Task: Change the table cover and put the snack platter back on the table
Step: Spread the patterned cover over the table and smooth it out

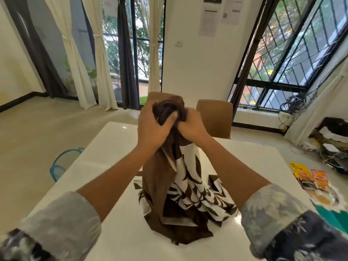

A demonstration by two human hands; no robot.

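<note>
Both left hand and right hand tight around top of bunched table cover.

Lower folds of a brown-and-white cloth lie on the glossy white table.

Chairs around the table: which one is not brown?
The blue-framed chair, at the left edge of the table. The far-left chair and far-right chair are both brown.

Left sleeve, 7 o'clock: dark fabric with pale leaf print, cuff turned back to show its pale grey underside. Right sleeve, 5 o'clock: same print, same turned cuff. Forearms, left hand and right hand uncovered.
</note>
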